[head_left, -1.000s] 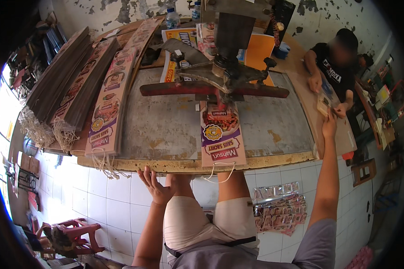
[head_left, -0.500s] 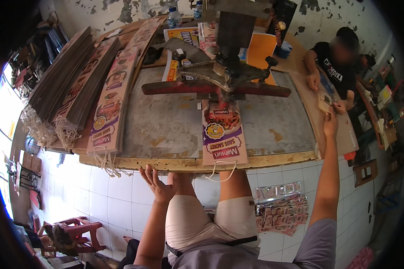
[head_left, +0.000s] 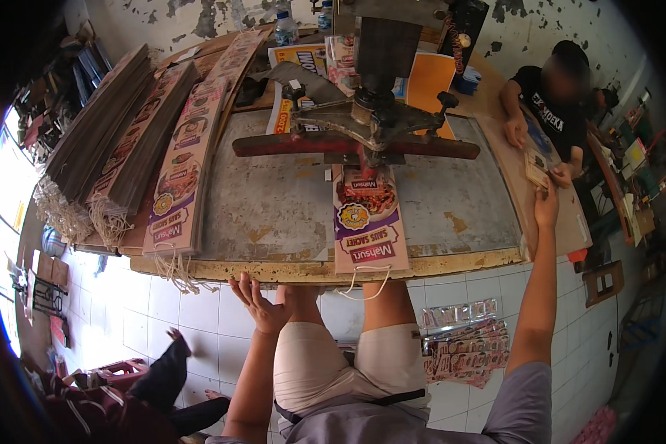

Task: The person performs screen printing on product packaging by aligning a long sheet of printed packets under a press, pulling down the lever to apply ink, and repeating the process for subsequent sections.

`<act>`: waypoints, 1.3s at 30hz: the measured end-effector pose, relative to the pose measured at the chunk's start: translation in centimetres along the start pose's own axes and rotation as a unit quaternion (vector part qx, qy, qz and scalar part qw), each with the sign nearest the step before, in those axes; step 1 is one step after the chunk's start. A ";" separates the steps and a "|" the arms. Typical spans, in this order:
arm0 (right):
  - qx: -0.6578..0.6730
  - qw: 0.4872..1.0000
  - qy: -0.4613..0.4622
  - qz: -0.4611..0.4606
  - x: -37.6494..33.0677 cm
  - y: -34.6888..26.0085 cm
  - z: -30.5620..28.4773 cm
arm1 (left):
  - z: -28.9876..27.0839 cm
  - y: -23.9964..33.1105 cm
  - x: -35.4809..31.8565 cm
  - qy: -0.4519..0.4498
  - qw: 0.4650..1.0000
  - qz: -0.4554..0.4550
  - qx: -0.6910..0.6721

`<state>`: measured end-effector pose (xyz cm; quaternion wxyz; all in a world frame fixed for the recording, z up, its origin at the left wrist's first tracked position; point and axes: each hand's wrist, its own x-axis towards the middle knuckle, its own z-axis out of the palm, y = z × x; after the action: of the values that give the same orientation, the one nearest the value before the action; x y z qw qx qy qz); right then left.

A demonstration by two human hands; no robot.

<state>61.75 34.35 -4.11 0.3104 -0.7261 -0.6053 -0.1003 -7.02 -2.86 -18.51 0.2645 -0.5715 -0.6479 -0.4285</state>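
My left hand [head_left: 263,305] is at the table's front edge, fingers spread and upright, with nothing in it. Out to the right, my right hand [head_left: 545,207] has its fingers closed on the near end of a small, flat, yellowish pack [head_left: 536,172]. A co-worker's hands are beside the pack's far part. Ahead of me a long pink printed strip [head_left: 370,229] with a white string loop lies under the head of a metal press [head_left: 370,133]. The loop hangs over the front edge. Neither of my hands touches the strip or the press.
Stacks of printed strips [head_left: 174,177] with string loops fill the table's left side. Across the table sits a co-worker [head_left: 551,111]. Printed sheets [head_left: 466,351] lie on the tiled floor. Another person [head_left: 103,414] is at the lower left. Bottles [head_left: 286,29] stand at the back.
A person in dark red clothing has come in at the lower left, covering much of the red stool. The small pack has shifted and turned slightly. My two hands are almost unmoved.
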 end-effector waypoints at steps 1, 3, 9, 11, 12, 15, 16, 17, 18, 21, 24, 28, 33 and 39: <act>0.003 1.000 0.000 -0.003 0.1 0.2 0.0 | 0.1 0.0 0.0 0.004 1.000 -0.001 0.001; 0.018 1.000 0.006 -0.016 0.3 0.8 0.0 | 0.3 -0.1 0.0 0.008 1.000 0.007 -0.004; 0.055 0.998 0.005 -0.012 0.1 0.9 0.1 | 0.0 -0.2 -0.1 0.005 1.000 0.007 -0.010; 0.052 0.998 0.009 -0.017 0.3 1.5 -0.4 | 0.3 -0.2 -0.2 0.009 1.000 0.011 -0.019; 0.062 0.998 0.006 -0.015 0.1 1.1 -0.3 | 0.2 -0.2 -0.2 0.007 1.000 0.009 -0.017; 0.089 0.996 -0.005 -0.002 -0.2 0.0 -0.7 | -0.1 -0.2 -0.2 0.006 1.000 0.007 -0.014; 0.095 0.995 -0.012 0.007 -0.2 -0.5 -0.8 | -0.2 -0.2 -0.2 0.006 1.000 0.007 -0.012; 0.102 0.994 -0.019 0.016 -0.3 -1.1 -0.7 | -0.3 -0.3 -0.1 0.007 1.000 0.007 -0.010; 0.096 0.995 -0.002 0.004 -0.3 -0.5 -0.8 | -0.1 -0.2 0.0 0.008 1.000 0.008 -0.015; 0.064 0.997 0.040 -0.029 -0.3 0.2 -1.2 | 0.2 0.1 0.1 0.003 1.000 0.008 -0.023; 0.009 0.996 0.070 -0.057 -0.9 -1.2 -2.2 | -0.1 0.1 0.2 0.000 1.000 0.013 -0.014; 0.029 0.985 0.112 -0.125 -2.9 -4.7 -4.5 | -0.4 0.4 0.2 -0.001 1.000 0.005 -0.007; 0.170 0.970 0.050 -0.165 -14.3 -15.3 -6.2 | -0.1 0.4 -0.1 0.006 1.000 0.004 -0.005; 0.218 0.922 -0.010 -0.320 -31.1 -27.6 -6.3 | 0.0 0.1 -0.4 0.004 1.000 0.003 -0.002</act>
<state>29.56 7.46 -6.30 0.4059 -0.4088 -0.8157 -0.0526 -6.87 -3.10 -18.79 0.2678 -0.5722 -0.6442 -0.4312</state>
